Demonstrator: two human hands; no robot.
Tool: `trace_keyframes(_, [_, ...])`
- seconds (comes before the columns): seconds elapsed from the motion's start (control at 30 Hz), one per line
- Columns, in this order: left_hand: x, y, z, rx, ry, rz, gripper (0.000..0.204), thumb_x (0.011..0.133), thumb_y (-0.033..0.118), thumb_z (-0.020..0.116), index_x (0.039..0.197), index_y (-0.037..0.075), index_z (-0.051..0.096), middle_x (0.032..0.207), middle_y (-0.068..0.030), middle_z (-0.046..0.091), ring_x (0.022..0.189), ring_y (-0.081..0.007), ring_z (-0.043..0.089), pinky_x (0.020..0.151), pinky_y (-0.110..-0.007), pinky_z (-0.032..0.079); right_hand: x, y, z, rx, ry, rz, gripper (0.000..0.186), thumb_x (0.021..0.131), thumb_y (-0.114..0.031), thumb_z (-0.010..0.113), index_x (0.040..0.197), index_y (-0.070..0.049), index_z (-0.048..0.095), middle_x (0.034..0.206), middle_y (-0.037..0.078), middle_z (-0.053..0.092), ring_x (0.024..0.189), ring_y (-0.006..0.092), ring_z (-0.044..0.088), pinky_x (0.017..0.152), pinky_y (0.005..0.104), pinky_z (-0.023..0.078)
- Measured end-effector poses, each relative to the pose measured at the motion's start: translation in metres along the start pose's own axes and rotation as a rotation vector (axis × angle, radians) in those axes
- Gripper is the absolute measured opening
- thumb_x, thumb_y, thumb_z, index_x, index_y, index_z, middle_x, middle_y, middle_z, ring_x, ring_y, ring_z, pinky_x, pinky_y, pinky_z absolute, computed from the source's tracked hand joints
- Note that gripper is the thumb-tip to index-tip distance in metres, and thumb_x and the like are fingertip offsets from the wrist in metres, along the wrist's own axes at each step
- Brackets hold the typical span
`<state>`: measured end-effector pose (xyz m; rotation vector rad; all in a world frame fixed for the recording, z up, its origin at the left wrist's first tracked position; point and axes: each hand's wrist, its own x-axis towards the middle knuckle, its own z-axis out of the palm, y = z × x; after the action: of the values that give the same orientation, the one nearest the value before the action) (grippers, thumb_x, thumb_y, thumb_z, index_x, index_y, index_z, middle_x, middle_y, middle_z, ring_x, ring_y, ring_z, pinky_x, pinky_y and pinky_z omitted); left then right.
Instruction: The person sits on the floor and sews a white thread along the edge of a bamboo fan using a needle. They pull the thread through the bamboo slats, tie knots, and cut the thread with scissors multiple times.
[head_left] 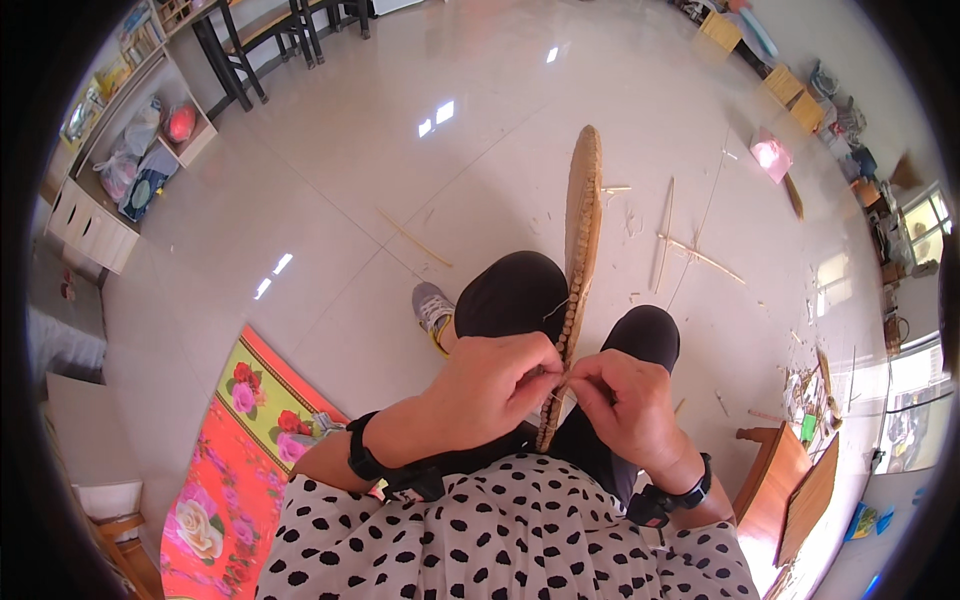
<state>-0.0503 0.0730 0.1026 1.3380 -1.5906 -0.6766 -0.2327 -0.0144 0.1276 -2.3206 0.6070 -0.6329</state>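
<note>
We look down over our own lap as we sit above a pale tiled floor point(400, 150). A flat woven straw piece point(581, 220), seen edge-on, stands upright between our knees point(520, 290) and runs away from us, its far end rising over the tiles and its near end dropping between our two hands.

Our left hand point(490, 385) is closed in a loose fist against the left face of the woven piece, fingers curled in and pinching at its rim near the bottom. Our right hand point(620, 395) meets it from the other side, thumb and fingertips drawn narrow and pressed to the same stretch of rim. The two hands touch or nearly touch across the edge; whatever thin strand they grip there is too small for us to make out. A dark band point(365, 460) circles the left wrist and a black watch-like strap point(690, 492) the right.

Loose straw stalks point(690, 250) and scraps lie scattered on the floor to the right of the piece. A red and yellow floral mat point(240, 450) lies at lower left, a grey shoe point(432, 305) shows just beside our left knee, and a wooden stool point(775, 470) stands at lower right. Shelving point(130, 150) with bags lines the far left wall.
</note>
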Motion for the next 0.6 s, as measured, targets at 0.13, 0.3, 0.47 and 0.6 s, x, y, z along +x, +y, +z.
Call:
trace_keyframes(0.13, [0.010,-0.020,-0.006,-0.083,0.160,-0.181,0.008,0.087,0.006,0.065,0.090,0.002,0.058,0.070,-0.0075,0.063,0.054,-0.0150,0.057,0.052,-0.027,0.043,-0.001,0.021,0.000,-0.199,0.187,0.049,0.007,0.082,-0.001,0.068,0.087,-0.002,0.063,0.078,0.011,0.064,0.066,0.0273,0.063,0.056,0.0335,0.049])
trace_keyframes(0.3, [0.027,-0.040,0.006,-0.331,0.235,-0.335,0.014,0.088,0.005,0.065,0.100,-0.002,0.061,0.071,-0.0010,0.058,0.063,-0.0039,0.052,0.056,-0.022,0.042,-0.002,0.029,0.005,-0.091,0.257,0.327,0.026,0.080,-0.010,0.074,0.100,0.000,0.062,0.096,0.014,0.065,0.078,0.0235,0.067,0.059,0.0325,0.053])
trace_keyframes(0.47, [0.036,-0.042,0.023,-0.188,0.140,-0.293,0.018,0.087,0.011,0.066,0.101,-0.001,0.064,0.074,-0.0109,0.066,0.062,-0.0154,0.061,0.059,-0.029,0.047,-0.005,0.028,0.019,0.071,0.134,0.360,0.059,0.075,-0.024,0.082,0.121,0.001,0.055,0.113,0.016,0.063,0.090,0.0245,0.068,0.066,0.0311,0.057])
trace_keyframes(0.6, [0.043,-0.040,0.029,-0.192,0.109,-0.287,0.015,0.087,0.011,0.066,0.096,-0.001,0.065,0.072,-0.0114,0.066,0.061,-0.0166,0.062,0.058,-0.029,0.047,-0.009,0.029,0.024,0.189,0.099,0.430,0.073,0.074,-0.029,0.083,0.130,0.001,0.047,0.119,0.017,0.063,0.099,0.0270,0.069,0.074,0.0337,0.058])
